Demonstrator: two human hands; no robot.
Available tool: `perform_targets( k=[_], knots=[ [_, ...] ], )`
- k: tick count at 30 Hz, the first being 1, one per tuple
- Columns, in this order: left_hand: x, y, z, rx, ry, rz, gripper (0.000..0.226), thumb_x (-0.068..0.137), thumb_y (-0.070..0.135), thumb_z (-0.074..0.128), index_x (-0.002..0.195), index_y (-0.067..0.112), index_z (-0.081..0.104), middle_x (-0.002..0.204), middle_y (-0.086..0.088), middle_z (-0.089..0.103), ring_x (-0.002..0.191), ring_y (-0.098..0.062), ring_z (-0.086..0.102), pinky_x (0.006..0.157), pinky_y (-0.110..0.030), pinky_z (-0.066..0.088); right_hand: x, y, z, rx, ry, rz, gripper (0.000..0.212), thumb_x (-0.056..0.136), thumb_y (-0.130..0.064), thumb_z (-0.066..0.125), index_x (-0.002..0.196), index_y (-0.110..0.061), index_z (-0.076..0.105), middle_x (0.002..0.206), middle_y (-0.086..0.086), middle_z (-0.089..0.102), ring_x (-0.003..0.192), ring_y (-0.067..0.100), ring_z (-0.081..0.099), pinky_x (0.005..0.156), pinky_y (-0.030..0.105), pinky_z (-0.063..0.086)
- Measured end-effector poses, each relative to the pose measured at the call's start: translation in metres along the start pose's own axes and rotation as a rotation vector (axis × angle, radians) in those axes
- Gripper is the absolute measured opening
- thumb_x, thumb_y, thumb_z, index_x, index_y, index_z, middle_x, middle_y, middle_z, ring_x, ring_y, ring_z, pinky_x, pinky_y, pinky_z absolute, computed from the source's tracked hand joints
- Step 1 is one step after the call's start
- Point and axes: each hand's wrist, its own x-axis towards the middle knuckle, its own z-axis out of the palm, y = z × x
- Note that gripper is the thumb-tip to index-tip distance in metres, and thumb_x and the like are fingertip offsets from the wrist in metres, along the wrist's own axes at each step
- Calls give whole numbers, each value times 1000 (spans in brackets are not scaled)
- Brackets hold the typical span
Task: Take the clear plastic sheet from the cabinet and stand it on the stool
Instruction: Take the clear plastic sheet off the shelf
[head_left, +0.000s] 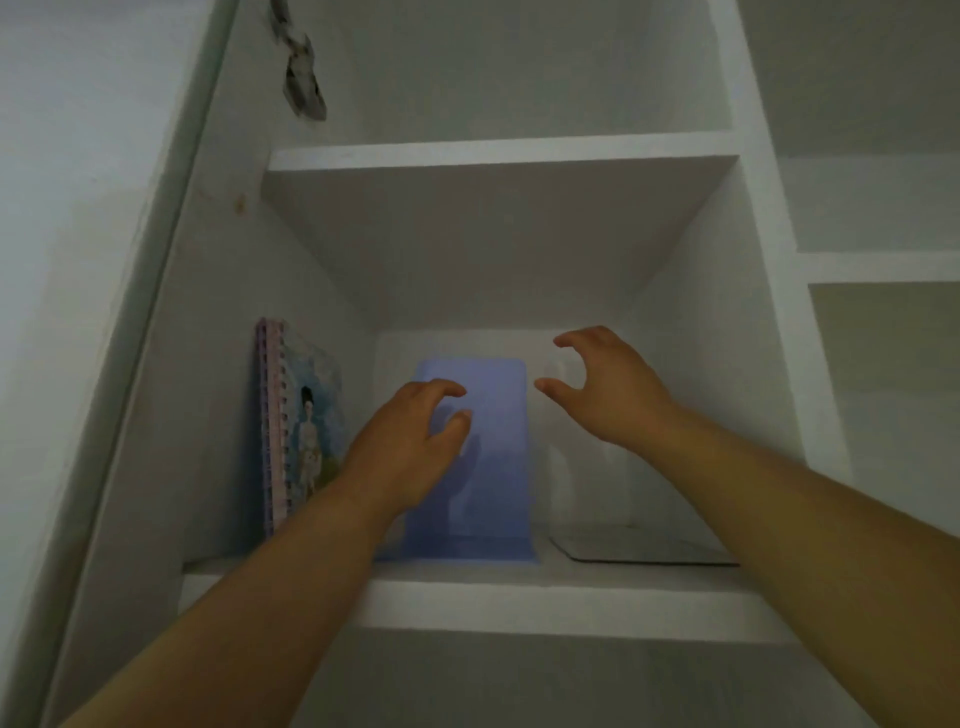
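A clear plastic sheet (587, 493) stands upright at the right of a white cabinet shelf (519, 597), faint against the back wall, its flat base showing near the front edge. My right hand (608, 389) hovers in front of its upper part, fingers spread, holding nothing. A blue plastic sheet (493, 467) stands in the middle of the shelf. My left hand (410, 447) is in front of the blue sheet's left edge with curled, parted fingers; I cannot tell whether it touches. No stool is in view.
A spiral-bound notebook (296, 426) with a picture cover leans against the cabinet's left wall. Another shelf board (498, 156) lies above. More white shelves (883, 265) are at the right. A patch of damaged paint (304, 73) marks the upper left wall.
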Motion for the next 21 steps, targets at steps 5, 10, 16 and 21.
perform_targets(
  k=[5, 10, 16, 21],
  knots=[
    [0, -4, -1, -25, 0, -18, 31, 93, 32, 46, 123, 23, 50, 133, -4, 48, 117, -20, 47, 88, -24, 33, 7, 13, 6, -103, -47, 45, 65, 85, -42, 60, 137, -12, 37, 143, 12, 37, 128, 28, 38, 103, 36, 33],
    [0, -4, 1, -48, -19, 3, 30, 93, 33, 45, 123, 27, 50, 133, -1, 48, 117, -17, 47, 87, -22, 31, 6, 20, 9, -190, -103, 107, 70, 85, -48, 56, 140, -13, 33, 146, 13, 33, 132, 31, 33, 107, 47, 29],
    [-2, -3, 0, -71, -18, 13, 29, 93, 32, 47, 122, 27, 50, 131, 1, 49, 116, -14, 47, 87, -22, 32, 5, 20, 9, -184, -85, 110, 67, 83, -51, 57, 134, -12, 40, 136, 13, 43, 125, 31, 39, 104, 45, 33],
    [-4, -2, 0, -90, -36, 13, 30, 93, 32, 46, 123, 29, 49, 131, 3, 48, 107, -6, 42, 86, -20, 31, 2, 12, 4, -153, 15, 27, 68, 78, -56, 61, 133, -21, 43, 132, 8, 47, 123, 28, 39, 103, 48, 33]
  ],
)
